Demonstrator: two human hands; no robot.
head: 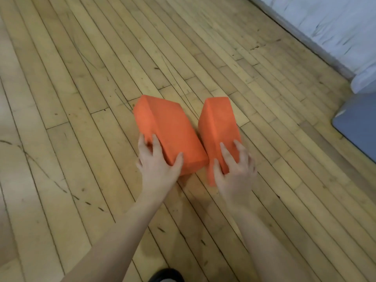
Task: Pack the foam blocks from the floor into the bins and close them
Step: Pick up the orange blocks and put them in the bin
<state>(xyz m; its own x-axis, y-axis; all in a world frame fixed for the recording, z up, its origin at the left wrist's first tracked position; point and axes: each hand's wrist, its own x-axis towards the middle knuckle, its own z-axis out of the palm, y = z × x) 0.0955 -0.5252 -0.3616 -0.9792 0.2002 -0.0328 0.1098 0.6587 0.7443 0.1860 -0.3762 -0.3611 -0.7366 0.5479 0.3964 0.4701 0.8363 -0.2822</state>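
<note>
2 orange foam blocks lie side by side out on the open wooden floor (pixel 81 98), away from the wall edge at the upper right, their near ends close together and their far ends spread apart. The left hand (pixel 158 165) grasps the near end of the left block (pixel 168 127): its fingers (pixel 155 142) curl over the top edge and down the left face, and the thumb presses on the block's upper face near the corner. The right hand (pixel 234 169) grasps the near end of the right block (pixel 219 125), thumb on the left face and fingers spread over the top and right side. Whether either block is lifted off the boards I cannot tell; both look to be at floor level.

The blocks look like light, stiff foam with a matte, slightly grainy skin, so they should grip easily and not slip, and 1 hand per block seems enough. Held only at one end, a block may tilt; a hold across the narrow width nearer the middle would likely balance better. Squeezing hard could dent the foam, though it is unlikely to break.

No bin is clearly in view; a grey object (pixel 358 127) sits near the floor's right edge, below a pale draped cloth (pixel 335 27), but I cannot tell what it is. A dark shoe tip (pixel 166 275) shows at the bottom.
</note>
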